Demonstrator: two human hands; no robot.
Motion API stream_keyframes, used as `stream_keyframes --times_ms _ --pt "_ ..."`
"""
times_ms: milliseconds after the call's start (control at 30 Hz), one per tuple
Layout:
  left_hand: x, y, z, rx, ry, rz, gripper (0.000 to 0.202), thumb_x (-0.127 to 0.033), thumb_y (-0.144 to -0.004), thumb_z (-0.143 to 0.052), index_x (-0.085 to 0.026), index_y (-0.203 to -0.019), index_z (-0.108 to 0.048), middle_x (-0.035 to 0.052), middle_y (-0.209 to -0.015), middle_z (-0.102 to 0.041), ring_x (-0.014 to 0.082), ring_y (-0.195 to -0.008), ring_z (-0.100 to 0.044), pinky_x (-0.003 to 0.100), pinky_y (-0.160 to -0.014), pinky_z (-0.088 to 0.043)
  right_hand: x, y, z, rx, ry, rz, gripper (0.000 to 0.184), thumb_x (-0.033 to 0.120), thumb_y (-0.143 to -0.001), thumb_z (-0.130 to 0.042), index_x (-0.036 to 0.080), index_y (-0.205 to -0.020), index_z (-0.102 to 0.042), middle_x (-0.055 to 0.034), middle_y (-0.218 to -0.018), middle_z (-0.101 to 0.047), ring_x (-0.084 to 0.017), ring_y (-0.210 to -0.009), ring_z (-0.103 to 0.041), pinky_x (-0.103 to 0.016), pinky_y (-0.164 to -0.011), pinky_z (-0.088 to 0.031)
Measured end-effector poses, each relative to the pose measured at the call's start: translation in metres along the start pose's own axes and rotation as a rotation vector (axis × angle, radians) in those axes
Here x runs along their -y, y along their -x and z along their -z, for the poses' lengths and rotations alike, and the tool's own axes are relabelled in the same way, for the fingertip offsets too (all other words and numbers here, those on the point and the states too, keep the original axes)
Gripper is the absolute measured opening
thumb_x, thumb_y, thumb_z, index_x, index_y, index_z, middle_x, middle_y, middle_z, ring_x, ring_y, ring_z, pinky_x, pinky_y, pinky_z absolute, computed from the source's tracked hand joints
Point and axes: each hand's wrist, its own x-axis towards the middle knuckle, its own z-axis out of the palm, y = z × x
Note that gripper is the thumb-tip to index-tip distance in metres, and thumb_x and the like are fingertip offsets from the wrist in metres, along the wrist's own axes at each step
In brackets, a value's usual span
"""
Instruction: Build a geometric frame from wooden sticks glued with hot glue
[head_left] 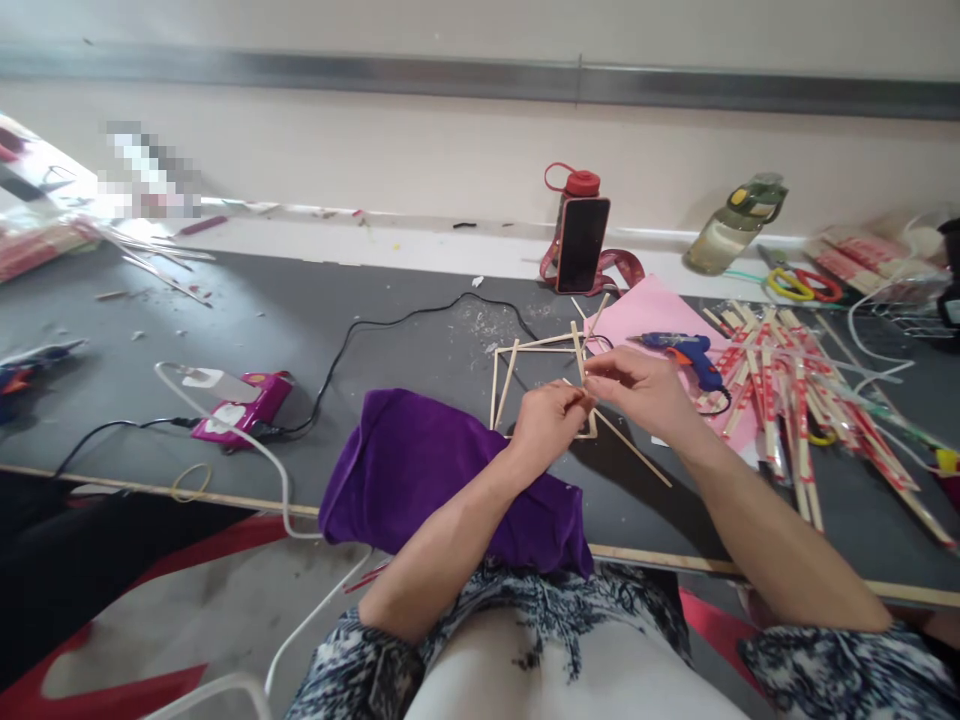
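Observation:
My left hand (551, 418) and my right hand (637, 385) meet above the table, fingers pinched together around the joining ends of thin wooden chopsticks. The exact grip is partly hidden by my fingers. Beneath and behind them lies a square frame of chopsticks (494, 385), with some sticks slanting up from it. One chopstick (636, 452) reaches from under my hands toward the lower right. A purple cloth (420, 465) lies under my left forearm, over the table's front edge. Right of my hands, a blue glue gun (694, 355) rests on pink paper (649, 310).
Several paper-wrapped chopsticks (795, 390) are piled at right, near scissors (802, 286). A phone (583, 245) leans on a red-capped bottle (582, 183); a green bottle (735, 225) stands farther right. A magenta power box (247, 410) with a black cable (356, 325) lies left.

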Motion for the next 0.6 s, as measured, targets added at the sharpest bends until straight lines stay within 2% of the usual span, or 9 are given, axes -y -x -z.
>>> stream_keyframes --times_ms 167,300,400,467,600 --pt "0.0 -0.001 -0.003 0.003 -0.02 0.025 0.027 -0.022 -0.09 -0.054 -0.017 -0.068 -0.069 0.0013 -0.063 -0.066 0.0128 -0.064 -0.063 0.023 -0.064 -0.046 0.001 0.002 -0.007 0.037 0.034 0.061 0.012 0.029 -0.084 -0.062 0.022 -0.085 -0.072 -0.0027 -0.084 -0.069 -0.017 -0.077 -0.063 -0.029 -0.068 -0.046" --pt "0.0 -0.001 0.002 0.024 -0.051 0.048 0.023 -0.025 -0.087 -0.058 -0.017 -0.072 -0.073 0.0015 -0.067 -0.067 0.0129 -0.065 -0.063 0.022 -0.063 -0.045 0.003 0.003 -0.008 0.048 0.025 0.084 0.014 0.028 -0.087 -0.059 0.022 -0.082 -0.071 -0.0031 -0.083 -0.069 -0.017 -0.078 -0.063 -0.029 -0.07 -0.047" --pt "0.002 -0.001 0.008 0.109 -0.119 0.057 0.014 -0.027 -0.081 -0.066 -0.02 -0.085 -0.077 0.001 -0.075 -0.069 0.0142 -0.068 -0.063 0.024 -0.065 -0.046 0.002 0.004 -0.008 0.039 0.048 0.05 0.014 0.027 -0.086 -0.059 0.022 -0.08 -0.07 -0.0023 -0.082 -0.07 -0.016 -0.075 -0.063 -0.028 -0.068 -0.046" --pt "0.002 0.001 0.009 0.176 -0.202 0.075 0.018 -0.031 -0.078 -0.069 -0.024 -0.092 -0.078 0.0014 -0.083 -0.071 0.0164 -0.074 -0.065 0.026 -0.068 -0.047 -0.001 0.005 -0.008 0.04 0.061 0.02 0.014 0.028 -0.085 -0.059 0.022 -0.079 -0.069 -0.0018 -0.079 -0.069 -0.016 -0.071 -0.062 -0.028 -0.066 -0.046" --pt "0.001 0.006 0.001 0.254 -0.39 0.092 0.019 -0.038 -0.077 -0.07 -0.03 -0.092 -0.078 0.0024 -0.091 -0.07 0.0207 -0.085 -0.066 0.028 -0.067 -0.047 -0.006 0.007 -0.008 0.064 0.041 -0.028 0.017 0.031 -0.086 -0.058 0.021 -0.077 -0.069 -0.0015 -0.074 -0.069 -0.015 -0.065 -0.062 -0.027 -0.06 -0.045"
